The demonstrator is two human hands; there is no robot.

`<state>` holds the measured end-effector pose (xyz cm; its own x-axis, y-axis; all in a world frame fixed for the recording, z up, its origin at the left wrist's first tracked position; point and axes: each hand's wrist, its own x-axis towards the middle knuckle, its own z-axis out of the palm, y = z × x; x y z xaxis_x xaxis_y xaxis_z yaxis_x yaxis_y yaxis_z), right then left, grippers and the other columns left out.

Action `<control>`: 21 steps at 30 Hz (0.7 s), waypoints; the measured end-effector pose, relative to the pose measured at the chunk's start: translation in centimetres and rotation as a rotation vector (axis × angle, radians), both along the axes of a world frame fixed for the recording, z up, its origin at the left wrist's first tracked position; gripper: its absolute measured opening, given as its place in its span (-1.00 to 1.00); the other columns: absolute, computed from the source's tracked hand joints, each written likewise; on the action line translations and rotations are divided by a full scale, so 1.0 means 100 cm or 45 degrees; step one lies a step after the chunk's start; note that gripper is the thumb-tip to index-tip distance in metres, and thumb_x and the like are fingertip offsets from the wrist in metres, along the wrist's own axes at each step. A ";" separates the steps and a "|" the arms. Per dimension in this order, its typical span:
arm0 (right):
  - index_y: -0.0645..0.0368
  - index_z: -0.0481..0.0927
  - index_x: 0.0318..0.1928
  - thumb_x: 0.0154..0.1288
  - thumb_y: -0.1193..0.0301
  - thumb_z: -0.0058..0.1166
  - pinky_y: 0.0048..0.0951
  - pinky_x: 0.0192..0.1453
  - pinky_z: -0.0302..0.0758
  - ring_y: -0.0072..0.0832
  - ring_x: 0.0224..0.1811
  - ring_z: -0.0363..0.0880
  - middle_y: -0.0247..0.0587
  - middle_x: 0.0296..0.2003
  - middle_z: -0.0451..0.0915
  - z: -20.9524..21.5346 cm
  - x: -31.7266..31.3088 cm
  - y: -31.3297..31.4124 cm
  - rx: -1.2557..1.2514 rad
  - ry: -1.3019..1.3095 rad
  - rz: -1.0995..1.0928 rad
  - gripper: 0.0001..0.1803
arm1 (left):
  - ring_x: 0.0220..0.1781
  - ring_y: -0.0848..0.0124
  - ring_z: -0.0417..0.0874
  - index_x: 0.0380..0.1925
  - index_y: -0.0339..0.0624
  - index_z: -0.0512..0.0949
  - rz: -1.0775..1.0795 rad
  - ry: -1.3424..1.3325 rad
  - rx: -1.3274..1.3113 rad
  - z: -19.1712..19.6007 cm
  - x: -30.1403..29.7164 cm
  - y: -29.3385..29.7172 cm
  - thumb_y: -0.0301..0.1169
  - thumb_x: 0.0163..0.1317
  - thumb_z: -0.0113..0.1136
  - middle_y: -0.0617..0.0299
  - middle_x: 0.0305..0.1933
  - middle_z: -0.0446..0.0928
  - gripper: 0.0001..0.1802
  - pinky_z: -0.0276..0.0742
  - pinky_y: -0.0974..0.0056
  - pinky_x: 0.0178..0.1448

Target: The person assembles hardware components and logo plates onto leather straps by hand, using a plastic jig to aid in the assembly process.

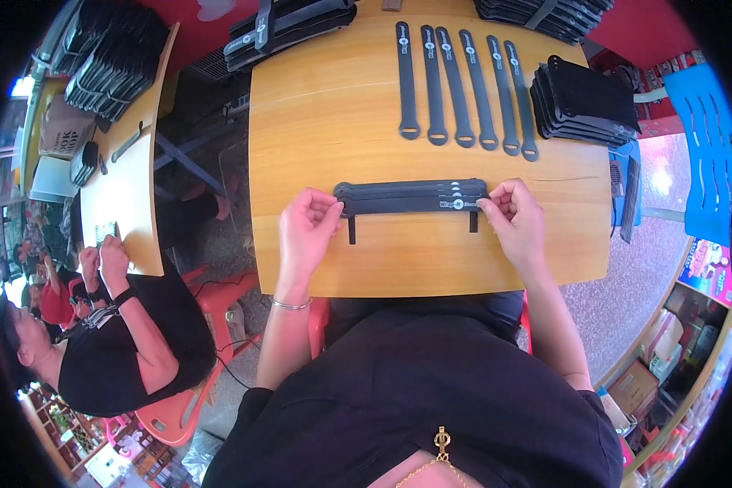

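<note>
In front of me on the wooden table lies a small overlapped stack of black straps (403, 199), set crosswise, with pale printing near its right end. My left hand (307, 228) pinches the stack's left end between thumb and fingertips. At the other end, my right hand (516, 224) has its thumb and fingers closed on the right tip. Two narrow black strips (352, 230) stick out from under the stack toward me, one near each end. Beyond it, several single straps (465, 89) are laid side by side, their slotted ends pointing my way.
A thick pile of black straps (586, 102) sits at the table's right side. Bundled straps (289, 34) lie at the far left edge, and more (545, 16) at the far right. To my left, a co-worker (130, 342) works at another table (130, 203). A blue slotted panel (699, 154) stands right.
</note>
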<state>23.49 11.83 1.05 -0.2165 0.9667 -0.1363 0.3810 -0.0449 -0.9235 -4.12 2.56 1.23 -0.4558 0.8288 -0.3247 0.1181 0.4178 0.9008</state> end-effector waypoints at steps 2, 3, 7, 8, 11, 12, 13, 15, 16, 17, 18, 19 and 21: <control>0.23 0.42 -0.36 0.12 0.55 0.23 -0.66 -0.41 0.43 -0.71 -0.50 0.45 -0.40 -0.53 0.50 0.001 -0.001 0.000 0.004 -0.078 0.002 -0.80 | -0.56 0.60 0.54 -0.42 -0.29 0.48 0.000 0.015 0.017 0.000 0.000 0.000 -0.53 0.14 0.22 0.30 -0.57 0.51 -0.90 0.43 0.53 -0.49; 0.23 0.42 -0.36 0.12 0.55 0.23 -0.66 -0.41 0.43 -0.71 -0.50 0.45 -0.40 -0.53 0.50 0.000 -0.001 0.001 0.005 -0.078 0.001 -0.80 | -0.56 0.60 0.54 -0.42 -0.29 0.48 0.000 0.015 0.017 0.000 0.000 0.000 -0.53 0.14 0.22 0.30 -0.57 0.51 -0.90 0.43 0.53 -0.49; 0.22 0.43 -0.37 0.11 0.53 0.24 -0.65 -0.41 0.44 -0.70 -0.50 0.46 -0.37 -0.54 0.51 -0.003 -0.001 0.001 0.042 -0.089 -0.008 -0.80 | -0.57 0.60 0.54 -0.43 -0.29 0.48 0.005 0.053 0.026 -0.002 0.001 0.000 -0.53 0.14 0.22 0.30 -0.58 0.51 -0.90 0.43 0.52 -0.50; 0.22 0.43 -0.37 0.10 0.53 0.24 -0.64 -0.41 0.44 -0.69 -0.51 0.46 -0.37 -0.54 0.52 -0.003 -0.001 0.001 0.050 -0.098 -0.010 -0.80 | -0.58 0.60 0.53 -0.44 -0.29 0.48 0.006 0.075 0.024 -0.003 0.001 0.000 -0.53 0.13 0.22 0.30 -0.58 0.51 -0.90 0.43 0.52 -0.51; 0.22 0.43 -0.37 0.10 0.53 0.24 -0.64 -0.43 0.44 -0.69 -0.52 0.46 -0.36 -0.55 0.52 -0.003 -0.002 0.001 0.043 -0.103 -0.013 -0.80 | -0.58 0.61 0.53 -0.45 -0.29 0.48 0.023 0.040 0.036 -0.003 0.001 0.000 -0.53 0.13 0.22 0.30 -0.59 0.51 -0.90 0.43 0.52 -0.51; 0.22 0.43 -0.37 0.10 0.53 0.24 -0.64 -0.43 0.44 -0.69 -0.52 0.46 -0.36 -0.55 0.52 -0.003 -0.002 0.001 0.042 -0.102 -0.013 -0.80 | -0.58 0.61 0.53 -0.45 -0.29 0.48 0.023 0.040 0.035 -0.002 0.001 0.000 -0.53 0.13 0.22 0.30 -0.59 0.51 -0.90 0.43 0.52 -0.51; 0.22 0.43 -0.37 0.10 0.54 0.24 -0.64 -0.43 0.44 -0.69 -0.53 0.46 -0.36 -0.56 0.52 -0.003 -0.002 0.001 0.049 -0.108 -0.012 -0.80 | -0.58 0.61 0.53 -0.45 -0.29 0.48 0.019 0.054 0.032 -0.002 0.001 0.000 -0.53 0.13 0.22 0.30 -0.59 0.51 -0.90 0.43 0.52 -0.51; 0.22 0.43 -0.37 0.10 0.54 0.24 -0.64 -0.44 0.43 -0.69 -0.54 0.46 -0.36 -0.56 0.52 -0.003 -0.003 0.001 0.055 -0.115 -0.011 -0.80 | -0.59 0.61 0.53 -0.45 -0.29 0.48 0.014 0.067 0.028 -0.003 0.001 0.001 -0.54 0.13 0.22 0.30 -0.59 0.51 -0.90 0.43 0.53 -0.52; 0.23 0.43 -0.37 0.10 0.55 0.24 -0.64 -0.44 0.43 -0.69 -0.54 0.46 -0.36 -0.56 0.52 -0.002 -0.003 0.001 0.058 -0.113 -0.009 -0.80 | -0.59 0.61 0.52 -0.45 -0.29 0.48 0.017 0.060 0.029 -0.003 0.001 0.000 -0.53 0.13 0.22 0.30 -0.59 0.51 -0.90 0.43 0.53 -0.52; 0.23 0.42 -0.37 0.10 0.55 0.24 -0.65 -0.45 0.43 -0.69 -0.54 0.46 -0.36 -0.56 0.52 -0.002 -0.004 0.001 0.063 -0.111 -0.008 -0.80 | -0.59 0.61 0.52 -0.45 -0.29 0.48 0.021 0.052 0.029 -0.003 0.001 0.000 -0.53 0.13 0.22 0.29 -0.59 0.51 -0.90 0.43 0.53 -0.52; 0.23 0.42 -0.37 0.10 0.55 0.24 -0.65 -0.45 0.43 -0.69 -0.54 0.46 -0.36 -0.56 0.52 -0.002 -0.004 0.001 0.062 -0.110 -0.008 -0.80 | -0.59 0.61 0.52 -0.45 -0.29 0.48 0.021 0.052 0.028 -0.003 0.001 0.000 -0.53 0.13 0.22 0.29 -0.59 0.51 -0.90 0.43 0.53 -0.52; 0.23 0.42 -0.37 0.10 0.55 0.24 -0.64 -0.45 0.43 -0.69 -0.55 0.46 -0.35 -0.56 0.52 -0.003 -0.004 0.001 0.064 -0.115 -0.010 -0.80 | -0.59 0.61 0.52 -0.44 -0.29 0.49 0.021 0.063 0.028 -0.002 0.002 0.000 -0.54 0.13 0.22 0.30 -0.59 0.51 -0.90 0.42 0.53 -0.52; 0.23 0.42 -0.37 0.10 0.55 0.24 -0.64 -0.46 0.43 -0.69 -0.55 0.46 -0.35 -0.56 0.52 -0.003 -0.004 0.001 0.065 -0.120 -0.014 -0.80 | -0.59 0.61 0.52 -0.44 -0.29 0.49 0.021 0.072 0.027 -0.003 0.002 0.001 -0.54 0.13 0.22 0.30 -0.59 0.51 -0.91 0.42 0.53 -0.52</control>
<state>23.06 11.96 0.78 -0.1947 0.9751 -0.1062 0.4659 -0.0034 -0.8849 -3.92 2.61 0.97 -0.4868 0.8274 -0.2800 0.1626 0.4008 0.9016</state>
